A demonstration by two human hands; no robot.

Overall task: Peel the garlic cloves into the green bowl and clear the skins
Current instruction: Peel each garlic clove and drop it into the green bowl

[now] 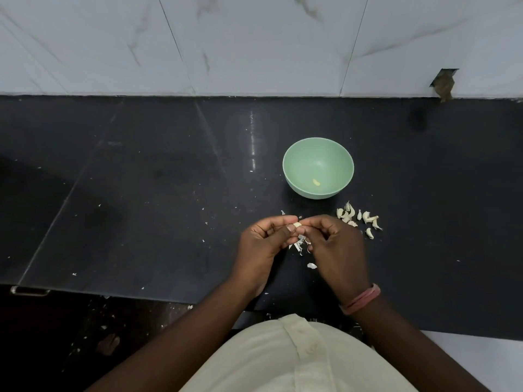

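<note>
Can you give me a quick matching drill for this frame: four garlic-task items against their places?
Items:
1. peeled clove
2. clove being peeled
3. unpeeled cloves
4. loose skins

Places:
A. on the counter right of the hands
B. inside the green bowl
C. on the counter under the hands
D. pinched between left hand and right hand

Pairs: 1-B, 2-D, 3-A, 4-C

Glossy black stone counter (pixel 158 193), matt green plastic bowl (pixel 294 176), papery skins (pixel 297 246)
</note>
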